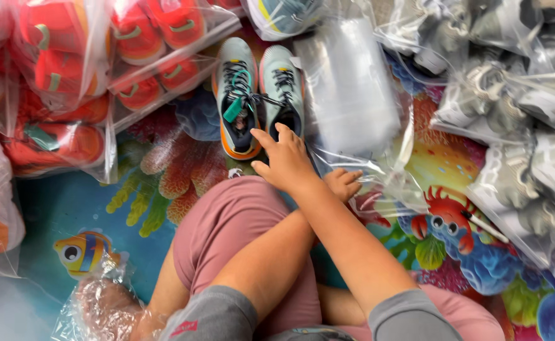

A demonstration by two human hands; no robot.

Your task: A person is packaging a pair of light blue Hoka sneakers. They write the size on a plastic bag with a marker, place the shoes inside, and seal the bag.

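Work in hand, as judged: the pairing and handling of loose footwear beside an open bag, with contact made but no grasp closed. The pair of pale mint-green knit running shoes with orange soles and black laces [236,76] stands toes-away near the far edge of the glossy sea-creature printed floor mat [132,202], the two shoes side by side and touching, a small green plastic tag [233,108] hanging at the laces. The right hand [287,161] lies open, fingers spread, on the heel collars and holds nothing. The left hand [343,183], crossed beneath the right forearm, is loosely curled against the lower edge of a clear, crinkled plastic bag [353,88] just right of the shoes; whether it pinches the film cannot be told. Any lift would call for a grip spanning both heels, as the uppers are soft mesh and the film is slack and slippery. Sealed clear bags of orange-red shoes [69,63] crowd the mat's far left corner; similar bags of grey shoes [511,95] line its right edge. The person sits in pink shorts [227,221].
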